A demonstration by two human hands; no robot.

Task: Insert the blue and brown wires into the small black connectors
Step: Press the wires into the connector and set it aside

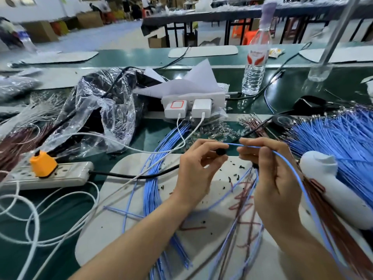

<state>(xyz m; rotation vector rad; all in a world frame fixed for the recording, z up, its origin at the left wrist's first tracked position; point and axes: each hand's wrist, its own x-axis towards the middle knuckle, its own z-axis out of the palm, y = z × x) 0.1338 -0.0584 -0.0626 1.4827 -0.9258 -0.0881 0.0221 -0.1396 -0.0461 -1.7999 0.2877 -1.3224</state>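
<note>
My left hand (196, 168) pinches a small black connector (221, 152) between thumb and fingers above the grey work mat (121, 199). My right hand (270, 174) pinches a blue wire (298, 176) near its tip; the tip points left, just above the connector. That wire arcs down to the right past my wrist. Finished blue and brown wire pairs (244, 199) hang below my right hand. A big fan of loose blue wires (339, 136) lies at the right, brown wires (256, 124) behind the hands. Tiny black connectors (234, 176) are scattered on the mat.
A white power strip with an orange plug (43, 166) lies at the left, white chargers (187, 108) behind. A crumpled plastic bag (96, 110), a water bottle (255, 63), a white handheld device (331, 186) at the right and looping white cables (30, 219) crowd the green bench.
</note>
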